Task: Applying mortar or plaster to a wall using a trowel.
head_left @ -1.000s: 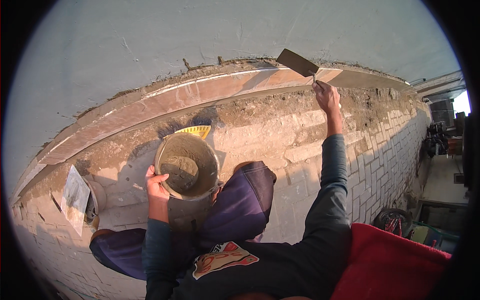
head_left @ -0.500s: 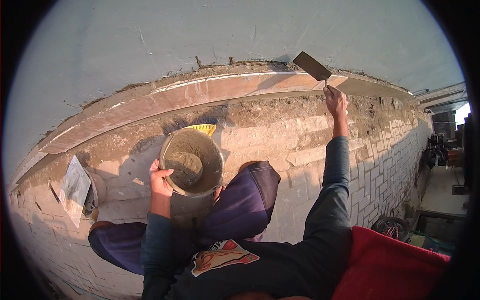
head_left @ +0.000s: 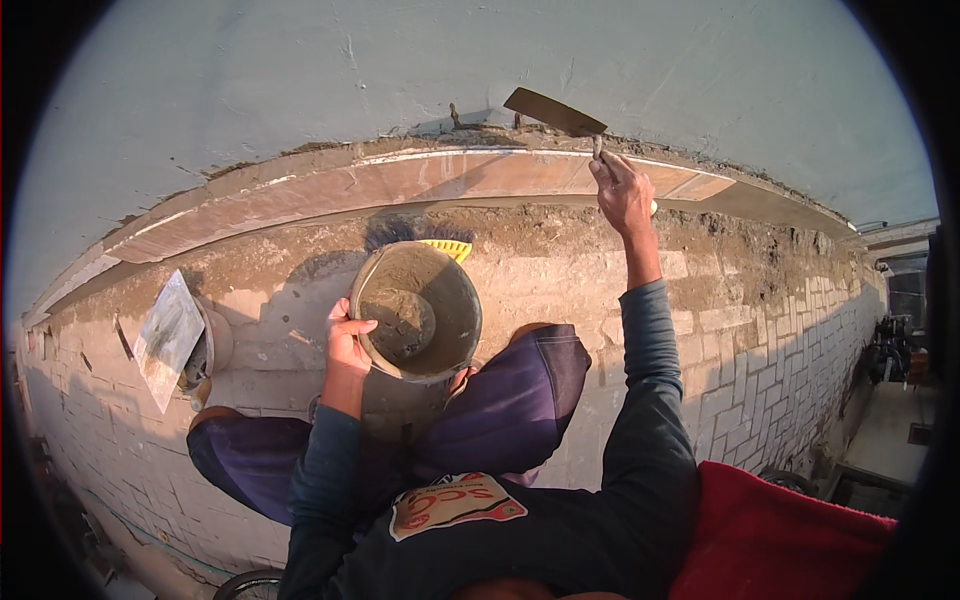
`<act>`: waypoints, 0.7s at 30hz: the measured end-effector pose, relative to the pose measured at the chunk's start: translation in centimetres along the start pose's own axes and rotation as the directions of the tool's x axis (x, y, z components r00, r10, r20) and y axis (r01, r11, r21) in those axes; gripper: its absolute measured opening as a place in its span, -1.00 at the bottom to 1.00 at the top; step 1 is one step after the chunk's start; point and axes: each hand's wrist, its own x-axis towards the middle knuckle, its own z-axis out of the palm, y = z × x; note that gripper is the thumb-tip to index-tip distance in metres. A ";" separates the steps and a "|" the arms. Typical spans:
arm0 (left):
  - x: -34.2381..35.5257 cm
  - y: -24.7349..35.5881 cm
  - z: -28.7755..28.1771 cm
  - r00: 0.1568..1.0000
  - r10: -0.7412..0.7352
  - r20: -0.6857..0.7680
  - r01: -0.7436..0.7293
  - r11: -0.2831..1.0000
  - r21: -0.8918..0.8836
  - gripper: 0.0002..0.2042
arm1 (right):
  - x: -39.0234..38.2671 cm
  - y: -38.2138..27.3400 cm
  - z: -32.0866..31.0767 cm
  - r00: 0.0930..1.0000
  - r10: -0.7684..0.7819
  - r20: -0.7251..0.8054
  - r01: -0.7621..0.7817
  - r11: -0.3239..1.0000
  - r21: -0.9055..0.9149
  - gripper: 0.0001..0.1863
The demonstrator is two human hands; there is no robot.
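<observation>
My left hand grips the rim of a round bucket, thumb over the edge, and tips its mouth toward me. Grey wet mortar coats the inside and lies in a lump at the bottom. Out ahead, my right hand is closed on the handle of a trowel. The flat metal blade points left, over the strip where the grey wall meets the ledge. Beneath it runs a long reddish board with mortar along its top edge.
A yellow slotted plastic piece shows behind the bucket, with dark bristles beside it. To the left, a pale flat sheet leans on another bucket. Paving bricks cover the ground, and a red cloth lies at lower right.
My right hand has swung the trowel leftward along the ledge, and the blade has turned more edge-on. The whole view has shifted slightly; my left hand still holds the bucket.
</observation>
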 end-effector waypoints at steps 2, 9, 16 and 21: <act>0.2 -0.1 -0.9 0.999 0.022 0.031 -0.021 0.999 -0.030 -0.60 | 1.8 3.0 -0.8 0.999 -0.031 0.035 0.029 0.998 0.061 -0.71; -0.3 0.3 -0.3 0.998 0.044 0.039 -0.042 0.998 -0.044 -0.64 | 3.3 5.6 -0.4 0.979 -0.064 0.194 0.063 0.998 0.011 -0.72; -0.7 0.1 0.1 0.999 0.024 -0.028 -0.024 1.000 -0.010 -0.62 | 3.1 3.4 2.2 0.970 -0.091 0.223 0.074 0.994 0.086 -0.67; -0.2 0.0 0.1 1.000 0.007 -0.004 -0.007 1.000 -0.003 -0.62 | 4.4 -2.2 5.4 0.958 -0.208 0.199 0.198 0.978 0.070 -0.71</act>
